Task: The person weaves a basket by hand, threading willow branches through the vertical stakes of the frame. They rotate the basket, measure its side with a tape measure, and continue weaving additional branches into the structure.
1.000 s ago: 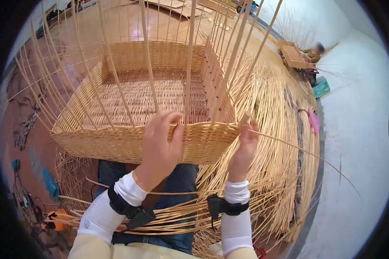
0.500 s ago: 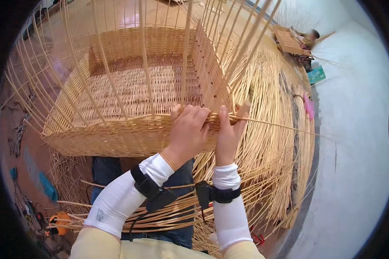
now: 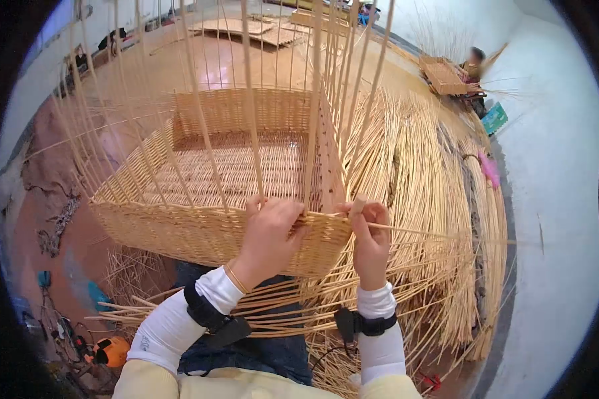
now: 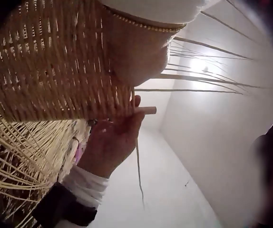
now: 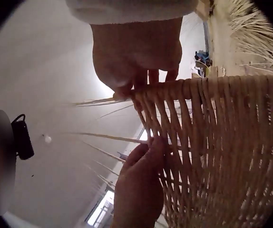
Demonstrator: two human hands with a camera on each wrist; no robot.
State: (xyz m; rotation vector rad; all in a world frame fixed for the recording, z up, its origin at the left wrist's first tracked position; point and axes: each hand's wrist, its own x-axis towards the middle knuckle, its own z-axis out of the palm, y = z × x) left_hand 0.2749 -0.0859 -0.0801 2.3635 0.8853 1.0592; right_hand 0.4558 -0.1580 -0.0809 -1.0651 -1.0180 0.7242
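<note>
A rectangular wicker basket (image 3: 180,229) with tall upright stakes (image 3: 252,113) sits tilted over the person's lap. My left hand (image 3: 269,233) grips its near rim a little left of the right corner, fingertips curled over the edge beside a stake. At that corner, my right hand (image 3: 369,246) pinches a thin wicker strand (image 3: 419,231), whose loose end trails off to the right. A thick corner post (image 4: 148,110) sticks out just past the right fingers in the left wrist view. In the right wrist view, the left hand (image 5: 141,180) pinches at the woven edge.
Long loose canes (image 3: 406,153) cover the floor on the right, beside a white wall (image 3: 552,166). More canes (image 3: 279,312) lie across the lap. An orange object (image 3: 112,351) and tools sit at lower left. Another person (image 3: 474,65) works at the far right.
My left hand, earlier raised with looser fingers at the rim, has moved right along it and taken hold near the corner. The right hand stays at the corner with the strand. The head view has shifted.
</note>
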